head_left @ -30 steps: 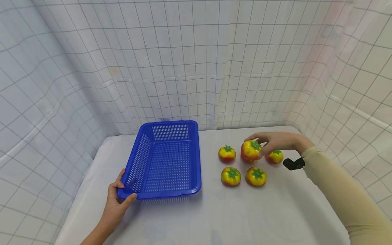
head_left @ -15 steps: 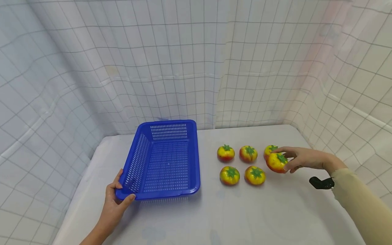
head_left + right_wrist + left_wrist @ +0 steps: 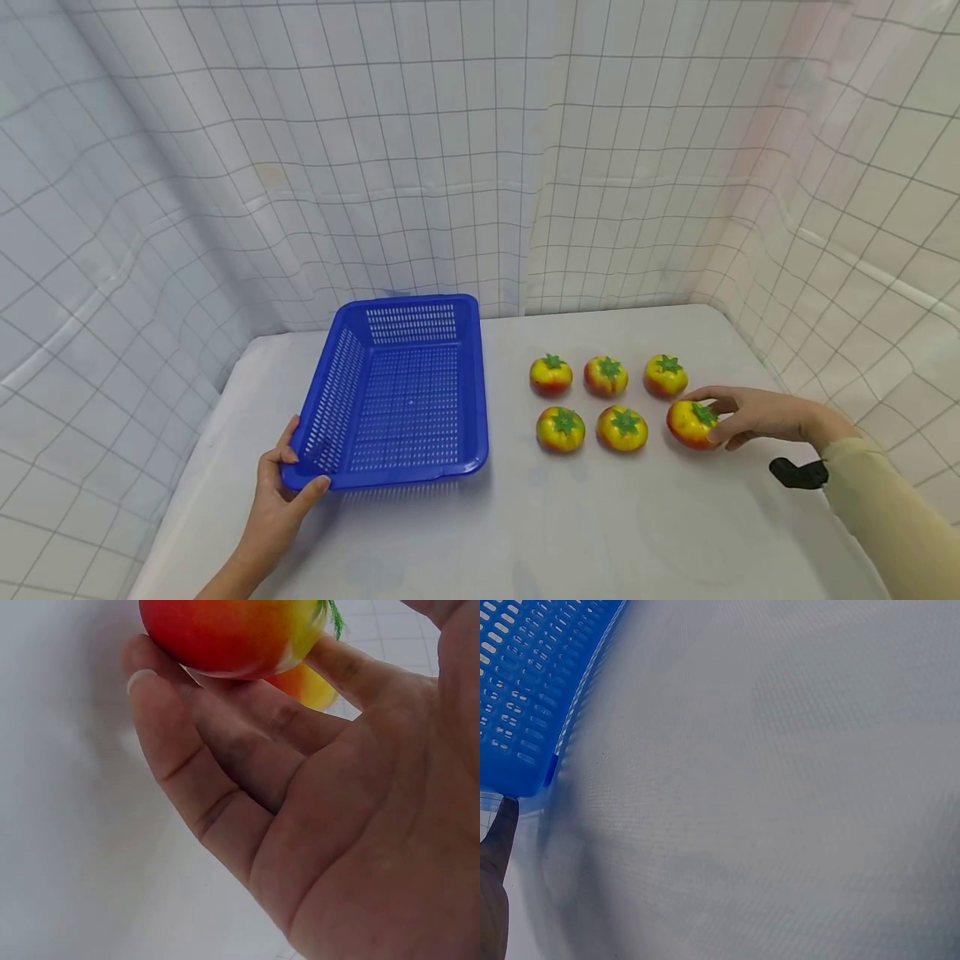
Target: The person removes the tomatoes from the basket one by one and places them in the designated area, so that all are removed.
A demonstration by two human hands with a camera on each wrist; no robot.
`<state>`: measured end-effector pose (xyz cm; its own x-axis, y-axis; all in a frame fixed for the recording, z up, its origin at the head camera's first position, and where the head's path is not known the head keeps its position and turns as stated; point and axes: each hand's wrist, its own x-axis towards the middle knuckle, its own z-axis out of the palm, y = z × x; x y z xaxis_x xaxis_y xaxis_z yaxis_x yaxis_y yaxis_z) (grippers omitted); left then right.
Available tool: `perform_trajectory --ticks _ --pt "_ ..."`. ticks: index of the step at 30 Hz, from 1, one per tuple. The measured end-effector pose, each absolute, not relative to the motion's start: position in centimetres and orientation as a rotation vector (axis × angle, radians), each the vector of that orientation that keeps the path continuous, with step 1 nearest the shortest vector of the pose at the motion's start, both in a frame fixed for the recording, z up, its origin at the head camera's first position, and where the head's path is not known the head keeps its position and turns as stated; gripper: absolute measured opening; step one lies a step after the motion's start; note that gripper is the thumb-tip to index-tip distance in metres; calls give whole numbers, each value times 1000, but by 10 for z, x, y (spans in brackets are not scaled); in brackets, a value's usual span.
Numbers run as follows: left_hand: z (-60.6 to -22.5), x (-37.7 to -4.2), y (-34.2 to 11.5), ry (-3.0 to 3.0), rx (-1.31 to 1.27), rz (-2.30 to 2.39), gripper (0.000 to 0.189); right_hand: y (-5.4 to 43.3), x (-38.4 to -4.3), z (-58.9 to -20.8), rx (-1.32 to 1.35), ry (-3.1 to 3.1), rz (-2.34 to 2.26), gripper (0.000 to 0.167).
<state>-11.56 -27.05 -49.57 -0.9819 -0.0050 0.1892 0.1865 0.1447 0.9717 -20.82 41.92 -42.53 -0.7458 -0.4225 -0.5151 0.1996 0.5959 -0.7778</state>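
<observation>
My right hand (image 3: 765,417) pinches a yellow-and-red tomato (image 3: 692,425) with a green star-shaped top, low over the table at the right end of the front row. In the right wrist view, the red underside of this tomato (image 3: 225,634) rests against the fingers. Two more tomatoes, a left one (image 3: 560,430) and a middle one (image 3: 622,429), lie in that row. Behind them sits a back row of three, its right tomato (image 3: 665,377) nearest my hand. My left hand (image 3: 273,500) grips the near left corner of a blue plastic basket (image 3: 483,392), thumb on the front rim.
White cloth covers the table (image 3: 450,550). A white curtain (image 3: 420,167) with a dark grid stands round the back and both sides. A black object (image 3: 798,473) shows by the right sleeve (image 3: 885,508). The basket holds nothing.
My right hand has carried the tomato from over the back row's middle to the right and nearer, down to the front row's right end. My left hand stays on the basket corner.
</observation>
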Motion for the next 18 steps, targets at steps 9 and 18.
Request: perform_trajectory --ticks 9,18 --pt "-494 -116 -270 -2266 -174 -1951 43 422 -207 -434 -191 2140 -1146 73" --pt "-493 -116 -270 -2275 -164 -1952 42 421 -207 -439 -211 2162 -1124 74"
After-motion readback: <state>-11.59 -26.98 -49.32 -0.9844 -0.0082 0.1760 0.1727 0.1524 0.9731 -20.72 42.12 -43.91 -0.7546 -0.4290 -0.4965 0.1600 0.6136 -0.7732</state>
